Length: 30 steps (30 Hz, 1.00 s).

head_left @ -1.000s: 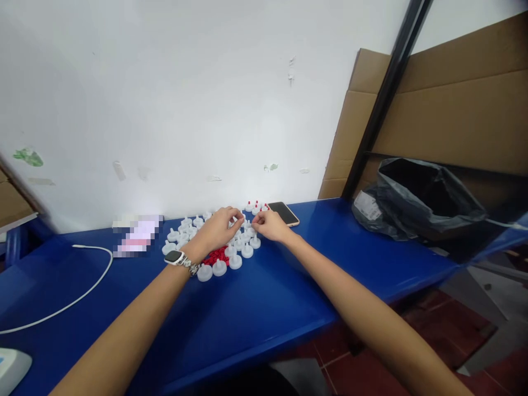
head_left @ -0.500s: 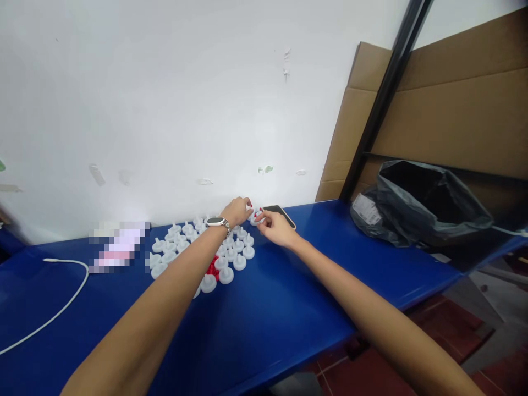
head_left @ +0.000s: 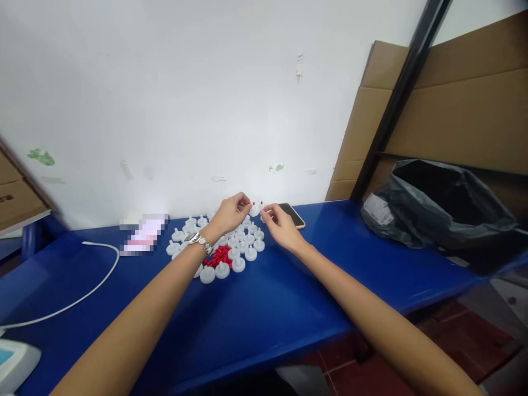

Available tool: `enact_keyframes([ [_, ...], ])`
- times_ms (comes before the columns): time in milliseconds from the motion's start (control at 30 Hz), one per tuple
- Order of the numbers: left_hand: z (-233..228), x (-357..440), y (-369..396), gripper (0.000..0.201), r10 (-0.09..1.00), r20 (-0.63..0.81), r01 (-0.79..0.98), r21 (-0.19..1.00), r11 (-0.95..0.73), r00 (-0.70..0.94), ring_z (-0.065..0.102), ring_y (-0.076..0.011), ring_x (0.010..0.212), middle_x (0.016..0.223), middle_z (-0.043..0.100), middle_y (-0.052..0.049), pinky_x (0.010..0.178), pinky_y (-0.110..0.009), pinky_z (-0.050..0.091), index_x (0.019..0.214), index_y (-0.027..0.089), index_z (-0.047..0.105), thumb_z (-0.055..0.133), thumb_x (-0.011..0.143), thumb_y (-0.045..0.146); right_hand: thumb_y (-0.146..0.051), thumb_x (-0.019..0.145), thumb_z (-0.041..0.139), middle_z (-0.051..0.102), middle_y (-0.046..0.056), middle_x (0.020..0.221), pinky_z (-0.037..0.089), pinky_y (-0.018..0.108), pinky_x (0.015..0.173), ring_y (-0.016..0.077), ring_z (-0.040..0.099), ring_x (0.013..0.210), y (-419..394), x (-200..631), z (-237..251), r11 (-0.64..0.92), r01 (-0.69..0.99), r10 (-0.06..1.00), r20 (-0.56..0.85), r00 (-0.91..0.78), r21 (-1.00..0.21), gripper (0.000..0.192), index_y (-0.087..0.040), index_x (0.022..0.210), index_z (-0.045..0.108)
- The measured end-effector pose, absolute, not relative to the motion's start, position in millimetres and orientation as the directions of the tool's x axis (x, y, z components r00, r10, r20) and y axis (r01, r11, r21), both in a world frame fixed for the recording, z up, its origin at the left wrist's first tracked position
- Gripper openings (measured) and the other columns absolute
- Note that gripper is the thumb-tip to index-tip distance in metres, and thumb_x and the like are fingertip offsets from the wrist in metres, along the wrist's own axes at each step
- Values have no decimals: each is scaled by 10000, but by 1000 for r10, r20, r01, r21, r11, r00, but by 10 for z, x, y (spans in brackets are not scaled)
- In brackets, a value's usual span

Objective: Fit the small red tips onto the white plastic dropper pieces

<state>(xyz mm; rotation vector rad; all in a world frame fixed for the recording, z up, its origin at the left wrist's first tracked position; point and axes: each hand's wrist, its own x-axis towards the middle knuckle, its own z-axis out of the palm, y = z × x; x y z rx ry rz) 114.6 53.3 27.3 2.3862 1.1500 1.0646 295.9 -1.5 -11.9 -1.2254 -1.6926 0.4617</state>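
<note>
No legible writing; pixelated patch (head_left: 142, 236) on blue table (head_left: 268, 308), bag label too small to read. White cable (head_left: 88, 286) far left. White caps (head_left: 231, 253) clustered mid-table around red tips (head_left: 218, 256). Left hand (head_left: 229, 214), watch on wrist, fingers pinched on red-tipped cap (head_left: 254, 209) at cluster's far edge. Right hand (head_left: 280, 225) just beside, fingers narrow; whether touching cap, cannot tell. Phone (head_left: 292, 214) behind. Black bag (head_left: 437, 203), cardboard (head_left: 454, 110) right.

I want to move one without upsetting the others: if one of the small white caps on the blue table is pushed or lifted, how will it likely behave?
The white caps look like thin moulded plastic, so probably light and stiff. Each sits on a wide flat disc with a narrow spout up, so it should slide rather than tip. The glossy blue table suggests it slides easily, likely bumping close neighbours.
</note>
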Motion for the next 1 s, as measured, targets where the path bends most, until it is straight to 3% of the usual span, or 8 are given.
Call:
enact_keyframes([
  [100, 242, 902, 137, 173, 765, 534, 434, 629, -645, 361, 602, -165, 751, 799, 638, -25, 689, -289, 470, 904, 184, 569, 523, 915, 350, -504, 975, 384, 651, 8, 883, 424, 271, 665, 134, 566, 681, -164, 2652, -45, 466, 424, 881, 450, -146, -776, 354, -226, 1140, 528],
  [200, 174, 678, -136, 208, 775, 541, 377, 677, -632, 328, 591, -156, 743, 809, 611, -13, 683, -290, 456, 958, 201, 493, 432, 980, 398, -504, 990, 352, 613, -12, 794, 419, 261, 650, 132, 549, 674, -222, 2325, -5, 520, 309, 854, 477, -207, -796, 340, -223, 1051, 535],
  [400, 123, 380, -301, 260, 681, 570, 545, 425, -723, 459, 490, -155, 725, 804, 500, -8, 710, -314, 389, 866, 210, 416, 282, 1041, 347, -577, 979, 333, 550, -5, 747, 436, 255, 680, 133, 529, 705, -253, 2029, -77, 506, 235, 859, 461, -222, -830, 436, -208, 835, 516],
  [500, 91, 399, -325, 285, 649, 564, 512, 406, -756, 511, 462, -151, 685, 761, 476, 0, 682, -312, 363, 816, 210, 398, 289, 1040, 347, -602, 981, 263, 539, 4, 717, 441, 265, 683, 142, 518, 694, -335, 2048, -115, 464, 220, 879, 414, -237, -858, 505, -200, 805, 513],
  [667, -12, 591, -351, 359, 724, 603, 371, 621, -690, 335, 415, -128, 602, 660, 439, 23, 605, -290, 332, 759, 205, 408, 311, 1027, 423, -538, 1003, 248, 512, 4, 724, 405, 275, 669, 151, 493, 693, -480, 2057, -61, 549, 331, 836, 509, -207, -767, 439, -209, 817, 469],
  [833, 21, 522, -280, 455, 853, 516, 135, 842, -522, 83, 296, -110, 501, 567, 293, 53, 512, -273, 286, 655, 222, 303, 279, 1001, 518, -467, 1018, 255, 500, -10, 682, 355, 297, 642, 161, 487, 631, -496, 2183, -12, 530, 522, 816, 569, -100, -668, 345, -223, 872, 451],
  [900, 66, 396, -265, 437, 856, 511, 197, 834, -515, 75, 317, -114, 517, 584, 318, 48, 515, -271, 285, 668, 222, 313, 326, 988, 518, -477, 1016, 264, 510, -10, 687, 360, 298, 649, 164, 503, 650, -465, 2270, -31, 496, 535, 835, 545, -77, -684, 356, -221, 892, 479],
  [1000, 91, 246, -262, 347, 826, 477, 445, 696, -563, 300, 434, -139, 616, 668, 464, 18, 597, -284, 356, 735, 207, 437, 396, 978, 451, -518, 989, 342, 547, -3, 730, 385, 287, 653, 158, 524, 690, -383, 2357, -90, 503, 462, 854, 501, -139, -730, 381, -208, 944, 558],
])
